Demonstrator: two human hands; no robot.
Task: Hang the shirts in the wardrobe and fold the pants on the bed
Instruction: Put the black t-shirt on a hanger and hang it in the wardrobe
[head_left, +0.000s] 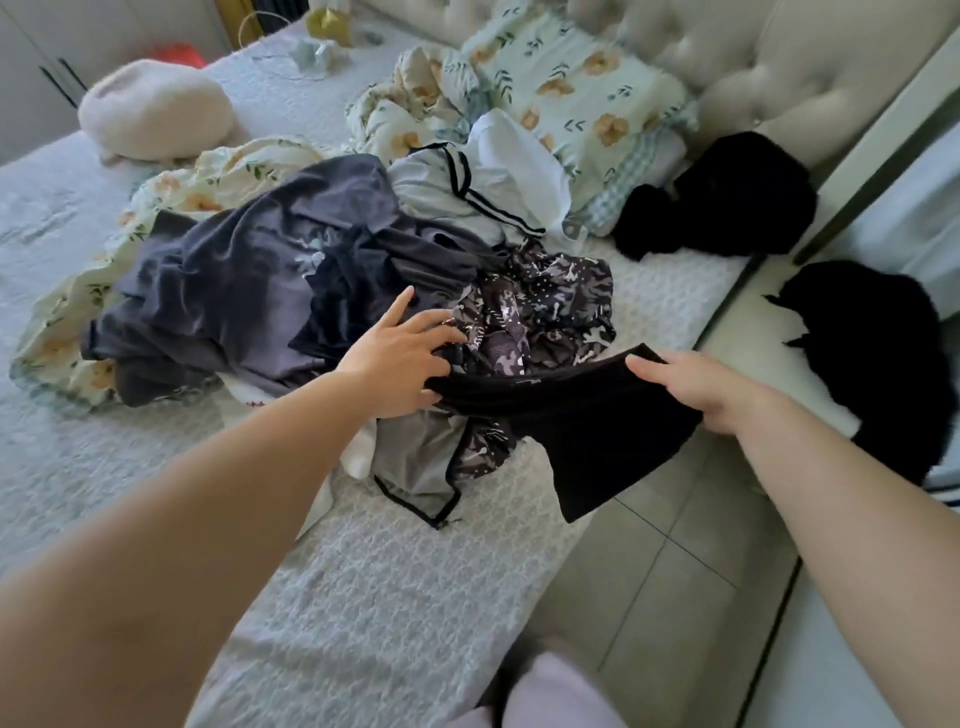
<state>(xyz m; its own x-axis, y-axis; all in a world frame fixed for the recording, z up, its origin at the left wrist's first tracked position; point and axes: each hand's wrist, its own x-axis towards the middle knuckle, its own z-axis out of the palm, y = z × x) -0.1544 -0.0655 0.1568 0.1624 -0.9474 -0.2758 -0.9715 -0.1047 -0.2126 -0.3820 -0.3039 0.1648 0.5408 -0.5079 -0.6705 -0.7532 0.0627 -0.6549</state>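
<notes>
Stretching a black garment above the heap at the near edge of the bed. The right hand grips one end of its top edge. The left hand, fingers splayed, seems to pinch the other end under the thumb. Early days, I'd judge: nothing folded in view, and the dark grey shirt, camouflage piece and black-trimmed grey item lie jumbled together. The garment's long axis runs left to right between the hands, taut edge uppermost, loose end hanging toward the tiled floor.
</notes>
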